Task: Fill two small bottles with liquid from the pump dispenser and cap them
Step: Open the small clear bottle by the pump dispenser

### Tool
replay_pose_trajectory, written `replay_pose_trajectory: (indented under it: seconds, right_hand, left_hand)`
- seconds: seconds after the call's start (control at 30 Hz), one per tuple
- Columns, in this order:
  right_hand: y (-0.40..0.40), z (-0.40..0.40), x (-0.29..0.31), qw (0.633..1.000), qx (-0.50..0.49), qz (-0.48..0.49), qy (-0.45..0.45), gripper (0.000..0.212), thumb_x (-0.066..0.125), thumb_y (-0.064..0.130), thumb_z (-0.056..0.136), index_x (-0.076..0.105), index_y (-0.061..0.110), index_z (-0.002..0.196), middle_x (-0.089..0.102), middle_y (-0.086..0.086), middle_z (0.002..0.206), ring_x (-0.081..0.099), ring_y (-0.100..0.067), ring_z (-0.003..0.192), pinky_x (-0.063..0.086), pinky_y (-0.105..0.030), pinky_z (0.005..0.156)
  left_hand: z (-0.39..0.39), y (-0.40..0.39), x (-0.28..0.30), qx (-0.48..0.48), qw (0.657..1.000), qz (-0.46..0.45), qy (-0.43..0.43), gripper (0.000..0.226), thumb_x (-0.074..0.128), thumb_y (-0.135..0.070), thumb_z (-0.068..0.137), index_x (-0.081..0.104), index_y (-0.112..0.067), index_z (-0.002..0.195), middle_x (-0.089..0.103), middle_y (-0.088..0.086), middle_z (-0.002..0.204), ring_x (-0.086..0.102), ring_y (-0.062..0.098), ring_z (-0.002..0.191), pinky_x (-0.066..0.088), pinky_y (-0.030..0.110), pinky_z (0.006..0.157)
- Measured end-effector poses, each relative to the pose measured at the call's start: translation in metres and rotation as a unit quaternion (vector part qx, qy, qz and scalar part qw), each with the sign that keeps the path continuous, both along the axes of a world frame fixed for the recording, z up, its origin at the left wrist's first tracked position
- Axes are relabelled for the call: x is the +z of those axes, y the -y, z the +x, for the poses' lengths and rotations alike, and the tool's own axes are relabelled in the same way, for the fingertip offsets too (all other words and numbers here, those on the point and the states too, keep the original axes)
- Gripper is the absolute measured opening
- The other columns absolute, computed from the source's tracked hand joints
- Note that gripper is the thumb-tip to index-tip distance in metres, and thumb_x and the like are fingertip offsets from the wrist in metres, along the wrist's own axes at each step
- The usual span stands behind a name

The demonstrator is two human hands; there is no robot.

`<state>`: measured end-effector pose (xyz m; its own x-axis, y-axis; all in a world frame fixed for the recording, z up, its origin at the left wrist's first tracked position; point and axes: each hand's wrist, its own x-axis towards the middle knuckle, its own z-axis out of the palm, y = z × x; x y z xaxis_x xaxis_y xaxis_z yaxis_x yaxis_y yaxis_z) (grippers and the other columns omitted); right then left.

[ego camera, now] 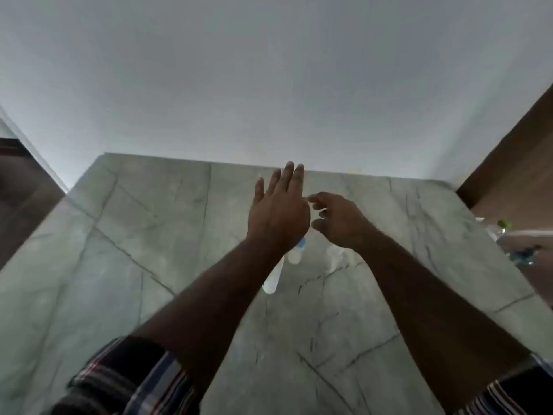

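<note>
Two blurred whitish bottles [294,254] stand beneath the left hand [276,211], grip spread.

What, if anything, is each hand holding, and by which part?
Nothing. The left hand is spread flat and the right hand loosely curled, both empty above the bottles.

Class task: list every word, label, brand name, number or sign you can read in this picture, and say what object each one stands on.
None can be read.
The small white bottle has a blue patch that may be a label, too blurred to read.
The clear items at the right edge of the table are too blurred to show any print.
</note>
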<state>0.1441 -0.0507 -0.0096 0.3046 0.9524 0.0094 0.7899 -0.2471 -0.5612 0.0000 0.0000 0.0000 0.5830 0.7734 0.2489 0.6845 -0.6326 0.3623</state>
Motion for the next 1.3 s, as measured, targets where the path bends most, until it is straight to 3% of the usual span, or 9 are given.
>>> replay_pose_trajectory:
  seconds: [0.17,0.3,0.43,0.57,0.7,0.8,0.93,1.1,1.3]
  right_hand:
    - [-0.018,-0.012,-0.072,0.993,0.062,-0.025,0.1,0.037,0.075,0.019,0.083,0.066,0.011,0.117,0.07,-0.005,0.108,0.065,-0.023,0.098,0.049,-0.028,0.08]
    - [-0.025,-0.023,-0.106,0.992,0.055,0.007,0.117,0.053,0.085,0.025,0.074,0.062,0.014,0.12,0.07,-0.003,0.106,0.066,-0.022,0.094,0.056,-0.038,0.086]
    - [-0.009,-0.031,-0.119,0.991,0.031,0.071,0.108,0.049,0.084,0.026,0.07,0.059,0.019,0.112,0.071,0.002,0.094,0.066,-0.018,0.084,0.058,-0.04,0.08]
    - [0.049,-0.037,-0.105,0.989,-0.006,0.115,0.089,0.04,0.076,0.043,0.067,0.056,0.029,0.1,0.068,0.007,0.084,0.069,-0.014,0.074,0.061,-0.037,0.063]
    - [0.129,-0.076,-0.092,0.974,-0.025,0.182,-0.13,0.033,0.077,0.021,0.082,0.056,0.012,0.106,0.067,-0.012,0.093,0.073,-0.024,0.074,0.063,-0.042,0.063]
    - [0.166,-0.112,-0.085,0.962,-0.003,0.164,-0.219,0.025,0.069,0.027,0.093,0.057,0.011,0.107,0.07,-0.014,0.098,0.074,-0.025,0.078,0.064,-0.043,0.068]
    - [0.188,-0.119,-0.079,0.972,-0.003,0.181,-0.148,0.03,0.058,0.043,0.097,0.062,0.014,0.101,0.069,-0.007,0.093,0.07,-0.022,0.077,0.063,-0.035,0.066]
    - [0.187,-0.108,-0.081,0.986,0.039,0.121,-0.112,0.038,0.057,0.045,0.098,0.068,0.009,0.092,0.07,-0.01,0.081,0.061,-0.016,0.06,0.052,-0.027,0.056]
    - [0.154,-0.088,-0.089,0.979,0.062,0.135,-0.136,0.019,0.073,0.024,0.09,0.075,0.006,0.092,0.073,-0.014,0.077,0.067,-0.021,0.067,0.058,-0.03,0.064]
  left_hand:
    - [-0.003,-0.003,-0.034,-0.009,0.997,0.056,0.05,0.056,0.038,-0.031,0.105,0.026,-0.02,0.158,0.029,0.001,0.165,0.021,0.019,0.154,0.013,0.046,0.126]
    - [-0.01,0.005,-0.045,-0.016,0.987,0.113,0.112,0.054,0.037,-0.036,0.106,0.031,-0.02,0.156,0.033,0.0,0.163,0.024,0.019,0.153,0.014,0.044,0.126]
    - [-0.033,0.035,-0.054,-0.033,0.963,0.177,0.198,0.048,0.045,-0.027,0.103,0.045,-0.016,0.149,0.047,0.003,0.154,0.034,0.022,0.149,0.024,0.044,0.123]
    - [-0.066,0.1,-0.086,-0.098,0.91,0.269,0.299,0.045,0.047,-0.015,0.089,0.062,-0.009,0.13,0.065,0.008,0.127,0.058,0.025,0.119,0.049,0.038,0.099]
    - [-0.086,0.148,-0.144,-0.08,0.981,0.022,0.174,0.07,0.061,-0.018,0.084,0.037,-0.016,0.15,0.051,0.007,0.143,0.052,0.025,0.128,0.049,0.04,0.101]
    - [-0.09,0.164,-0.155,-0.066,0.968,-0.149,0.189,0.066,0.068,-0.023,0.086,0.039,-0.019,0.144,0.06,-0.002,0.12,0.062,0.012,0.095,0.049,0.022,0.068]
    - [-0.098,0.167,-0.151,-0.014,0.981,-0.078,0.179,0.027,0.068,-0.036,0.092,0.053,-0.02,0.107,0.063,-0.002,0.096,0.06,0.015,0.08,0.041,0.023,0.058]
    - [-0.104,0.155,-0.154,0.001,0.992,-0.056,0.115,0.032,0.07,-0.049,0.086,0.057,-0.021,0.092,0.064,-0.006,0.084,0.061,0.011,0.073,0.054,0.031,0.064]
    - [-0.095,0.12,-0.144,-0.002,0.998,-0.052,0.044,0.034,0.069,-0.054,0.086,0.052,-0.025,0.081,0.065,0.001,0.085,0.063,0.018,0.076,0.054,0.033,0.066]
